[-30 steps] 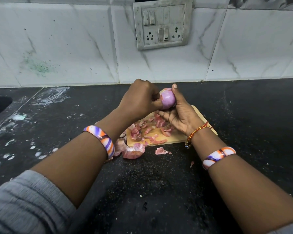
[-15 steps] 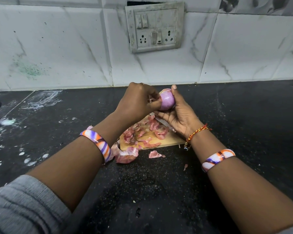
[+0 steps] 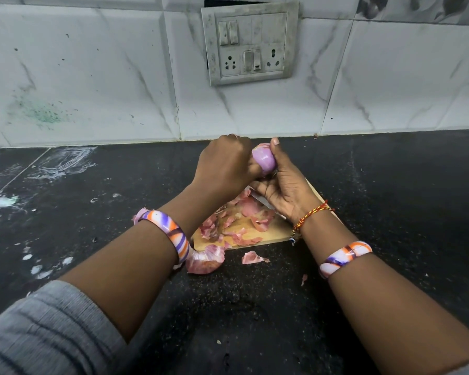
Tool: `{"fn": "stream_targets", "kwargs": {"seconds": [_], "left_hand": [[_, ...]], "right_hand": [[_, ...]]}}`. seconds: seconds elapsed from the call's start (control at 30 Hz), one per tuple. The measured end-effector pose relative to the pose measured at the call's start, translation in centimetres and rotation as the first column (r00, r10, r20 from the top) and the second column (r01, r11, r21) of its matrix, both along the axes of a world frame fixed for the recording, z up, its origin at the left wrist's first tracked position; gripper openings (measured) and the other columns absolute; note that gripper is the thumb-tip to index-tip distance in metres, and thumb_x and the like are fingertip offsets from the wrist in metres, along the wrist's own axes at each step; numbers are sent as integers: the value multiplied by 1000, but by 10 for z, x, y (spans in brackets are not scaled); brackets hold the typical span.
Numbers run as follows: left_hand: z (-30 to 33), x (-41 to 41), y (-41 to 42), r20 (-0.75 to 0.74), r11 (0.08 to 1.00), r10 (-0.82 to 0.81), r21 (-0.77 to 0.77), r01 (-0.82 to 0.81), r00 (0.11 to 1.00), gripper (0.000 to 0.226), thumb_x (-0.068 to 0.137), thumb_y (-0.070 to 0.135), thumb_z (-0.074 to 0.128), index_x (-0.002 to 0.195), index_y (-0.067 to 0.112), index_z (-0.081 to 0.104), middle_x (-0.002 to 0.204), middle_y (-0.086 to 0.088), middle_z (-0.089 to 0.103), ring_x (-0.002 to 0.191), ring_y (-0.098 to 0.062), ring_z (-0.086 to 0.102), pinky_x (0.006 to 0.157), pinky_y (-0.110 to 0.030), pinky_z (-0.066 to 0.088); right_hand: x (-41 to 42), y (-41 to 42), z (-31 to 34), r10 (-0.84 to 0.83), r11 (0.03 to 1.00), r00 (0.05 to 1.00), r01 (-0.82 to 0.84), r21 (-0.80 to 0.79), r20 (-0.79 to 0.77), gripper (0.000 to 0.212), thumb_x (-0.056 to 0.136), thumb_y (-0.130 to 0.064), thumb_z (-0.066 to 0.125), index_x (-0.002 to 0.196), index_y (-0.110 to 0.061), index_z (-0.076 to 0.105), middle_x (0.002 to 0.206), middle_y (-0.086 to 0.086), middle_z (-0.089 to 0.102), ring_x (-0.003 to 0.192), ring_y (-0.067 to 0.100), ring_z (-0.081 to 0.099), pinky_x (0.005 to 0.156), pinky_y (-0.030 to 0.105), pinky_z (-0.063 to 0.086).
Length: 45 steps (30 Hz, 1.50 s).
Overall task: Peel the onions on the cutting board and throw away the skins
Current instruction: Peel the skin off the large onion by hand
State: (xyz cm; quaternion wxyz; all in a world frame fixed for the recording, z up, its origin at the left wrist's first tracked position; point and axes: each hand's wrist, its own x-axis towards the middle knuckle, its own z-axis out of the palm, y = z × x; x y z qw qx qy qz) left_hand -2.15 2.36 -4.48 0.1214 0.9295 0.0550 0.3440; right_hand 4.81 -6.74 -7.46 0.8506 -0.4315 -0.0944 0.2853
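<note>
On black stone counter [image 3: 390, 185], centre frame: left hand [image 3: 225, 163] and right hand [image 3: 284, 182] gripping peeled purple onion [image 3: 264, 161] above skin-strewn wooden cutting board [image 3: 271, 234].

A black speckled countertop [image 3: 390, 212] runs from the tiled wall toward the viewer. Its left part carries white smears and dried splashes [image 3: 65, 163], with smaller white flecks scattered nearer the front edge. A small wooden cutting board [image 3: 276, 234] lies flat near the middle, strewn with pink onion skins [image 3: 228, 223]. Just off the board's near-left corner a large curled skin [image 3: 205, 259] rests on the counter. A smaller skin piece [image 3: 252, 257] lies just beside the board's near edge, and a tiny scrap [image 3: 304, 279] sits further right.
</note>
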Motion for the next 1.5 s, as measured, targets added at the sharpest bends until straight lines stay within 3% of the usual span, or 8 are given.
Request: {"fn": "stream_targets", "kwargs": {"seconds": [0.2, 0.43, 0.57, 0.7, 0.8, 0.97, 1.2, 1.5], "left_hand": [[2, 3, 17, 46, 952, 89, -297, -72, 995, 12, 69, 17, 65, 69, 5, 68, 70, -12, 67, 69, -27, 59, 59, -33, 47], [1, 0, 40, -19, 880, 157, -451, -148, 987, 30, 77, 25, 68, 56, 6, 57, 52, -3, 55, 55, -17, 49, 52, -24, 35], [0, -3, 41, -31, 829, 76, -554, -81, 997, 24, 74, 14, 70, 63, -5, 60, 71, -20, 68, 65, -22, 62, 62, -31, 48], [0, -8, 35, 71, 782, -58, -617, 89, 996, 20, 67, 2, 70, 57, 10, 54, 66, -10, 68, 71, -22, 68, 68, -47, 55], [3, -9, 27, 128, 778, -156, -595, 201, 980, 17, 70, 4, 61, 65, 20, 61, 68, -7, 65, 65, -25, 59, 66, -40, 52], [5, -13, 15, 133, 885, -225, -386, 260, 965, 25, 74, 10, 48, 82, 4, 72, 77, 0, 62, 66, 4, 50, 60, -2, 34], [5, -19, 14, 147, 935, -229, -243, 259, 962, 21, 69, 18, 65, 81, 5, 74, 77, -9, 66, 67, -13, 54, 60, -14, 38], [11, -27, 16, 55, 946, -241, -209, 247, 969, 8, 66, 5, 65, 65, 5, 73, 68, -7, 60, 64, -19, 55, 56, -23, 38]], "right_hand": [[0, -1, 3, 43, 998, 998, -40, 46, -54, 31, 92, -38, 53, 102, -8, 54, 98, 21, 63, 70, 25, 70, 71, 44, 56], [4, -4, -1, 120, 985, 980, -98, 143, -159, 62, 88, -39, 56, 133, 0, 39, 120, 31, 55, 82, 39, 67, 71, 43, 58], [2, -6, 2, 134, 979, 986, -116, 166, -98, 36, 90, -34, 53, 113, -6, 50, 109, 28, 57, 89, 41, 63, 76, 46, 54], [0, -8, 5, 158, 956, 971, -106, 273, -177, 51, 90, -40, 52, 118, 3, 45, 110, 34, 56, 80, 42, 68, 76, 46, 54], [-2, -10, 4, 162, 955, 965, -100, 278, -208, 62, 90, -45, 51, 121, 8, 42, 107, 37, 56, 79, 43, 67, 73, 44, 55], [-5, -9, 3, 148, 964, 972, -100, 246, -184, 61, 92, -48, 47, 120, 7, 46, 107, 31, 60, 80, 34, 69, 71, 40, 57], [-10, -4, 1, 125, 971, 980, -88, 222, -157, 69, 91, -46, 49, 135, 7, 39, 126, 28, 54, 92, 29, 65, 63, 35, 59], [-15, -3, 0, 79, 989, 993, -67, 131, -87, 65, 91, -42, 51, 136, 3, 37, 115, 28, 59, 83, 28, 70, 71, 41, 59]]}}
